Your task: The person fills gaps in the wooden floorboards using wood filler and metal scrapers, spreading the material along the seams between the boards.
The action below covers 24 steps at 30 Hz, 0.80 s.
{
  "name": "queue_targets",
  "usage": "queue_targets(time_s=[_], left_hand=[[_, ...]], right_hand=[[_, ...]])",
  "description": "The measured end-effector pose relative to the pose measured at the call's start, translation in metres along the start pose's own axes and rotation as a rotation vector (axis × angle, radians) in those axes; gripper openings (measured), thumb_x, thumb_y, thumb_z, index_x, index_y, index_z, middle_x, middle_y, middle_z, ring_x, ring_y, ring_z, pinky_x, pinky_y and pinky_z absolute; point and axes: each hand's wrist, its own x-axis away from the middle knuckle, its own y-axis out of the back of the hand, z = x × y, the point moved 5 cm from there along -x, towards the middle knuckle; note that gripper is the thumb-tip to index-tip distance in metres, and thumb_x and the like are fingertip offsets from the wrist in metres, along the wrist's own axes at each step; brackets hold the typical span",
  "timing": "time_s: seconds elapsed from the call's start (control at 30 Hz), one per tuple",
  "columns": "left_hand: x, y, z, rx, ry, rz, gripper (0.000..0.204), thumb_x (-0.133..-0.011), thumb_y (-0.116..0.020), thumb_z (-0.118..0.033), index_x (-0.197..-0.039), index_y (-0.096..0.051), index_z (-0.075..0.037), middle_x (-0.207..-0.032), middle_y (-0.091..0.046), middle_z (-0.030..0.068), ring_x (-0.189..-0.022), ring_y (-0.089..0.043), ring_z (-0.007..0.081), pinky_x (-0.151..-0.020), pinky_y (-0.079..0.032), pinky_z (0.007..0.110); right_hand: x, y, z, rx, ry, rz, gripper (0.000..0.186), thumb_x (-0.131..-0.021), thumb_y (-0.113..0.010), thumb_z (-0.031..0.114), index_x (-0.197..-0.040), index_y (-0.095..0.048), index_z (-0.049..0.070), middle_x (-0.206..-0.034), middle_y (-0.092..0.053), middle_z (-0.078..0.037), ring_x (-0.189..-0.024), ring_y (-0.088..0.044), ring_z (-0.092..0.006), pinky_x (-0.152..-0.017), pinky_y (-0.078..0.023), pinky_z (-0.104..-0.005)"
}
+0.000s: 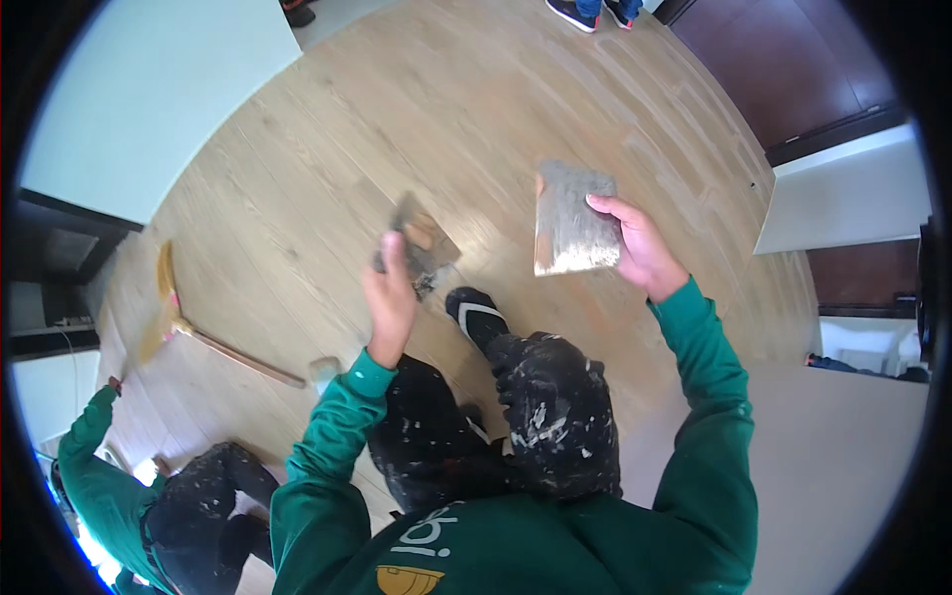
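Note:
My left hand is closed around a trowel with a flat metal blade and what looks like a wooden handle. Its thumb points up, and dark grey material clings to the tool. Across from it, my right hand grips a flat rectangular metal plate by its right edge. The thumb presses on the near face and the other fingers are mostly hidden behind. Grey smears cover this plate, with a shiny strip along its lower edge. Both tools are held apart above the floor.
A broom lies on the wood-plank floor at left, near a small pale object. A person in green bends at the lower left. Someone's shoes show at the top. Dark doors stand at the right.

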Motion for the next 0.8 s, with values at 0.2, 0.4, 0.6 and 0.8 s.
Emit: queue_targets(time_s=[0.2, 0.4, 0.6, 0.8], left_hand=[[0.023, 0.022, 0.119, 0.879, 0.65, -0.423, 0.046, -0.105, -0.033, -0.037, -0.134, -0.046, -0.004, -0.135, -0.053, 0.0116, -0.124, -0.052, 0.0284, -0.106, -0.042, 0.042], [0.013, 0.058, 0.114, 0.918, 0.685, -0.477, 0.049, -0.105, -0.031, -0.038, -0.136, -0.044, -0.003, -0.138, -0.05, 0.0124, -0.126, -0.049, 0.0286, -0.109, -0.04, 0.044], [0.007, 0.053, 0.099, 0.974, 0.734, -0.505, 0.049, -0.105, -0.03, -0.037, -0.137, -0.042, -0.002, -0.138, -0.05, 0.0132, -0.126, -0.049, 0.0291, -0.11, -0.039, 0.042], [0.004, 0.052, 0.102, 0.96, 0.767, -0.505, 0.049, -0.105, -0.028, -0.037, -0.137, -0.042, -0.002, -0.138, -0.05, 0.0129, -0.126, -0.049, 0.0287, -0.11, -0.038, 0.043]], right_hand=[[-0.12, 0.151, -0.086, 1.507, 0.649, 0.09, 0.044, -0.078, -0.059, -0.004, -0.119, -0.064, 0.01, -0.102, -0.065, -0.008, -0.097, -0.06, -0.0261, -0.084, -0.048, -0.0369], [-0.156, 0.171, -0.17, 2.03, 0.734, 0.218, 0.049, -0.074, -0.054, -0.002, -0.121, -0.063, 0.011, -0.119, -0.059, -0.007, -0.114, -0.05, -0.0282, -0.097, -0.038, -0.0431], [-0.187, 0.174, -0.176, 2.053, 0.819, 0.233, 0.044, -0.079, -0.052, 0.001, -0.121, -0.063, 0.011, -0.122, -0.059, -0.007, -0.117, -0.048, -0.0274, -0.1, -0.036, -0.0434], [-0.211, 0.17, -0.173, 2.043, 0.845, 0.264, 0.045, -0.078, -0.054, 0.001, -0.12, -0.064, 0.011, -0.123, -0.059, -0.006, -0.119, -0.048, -0.0267, -0.101, -0.036, -0.0431]])
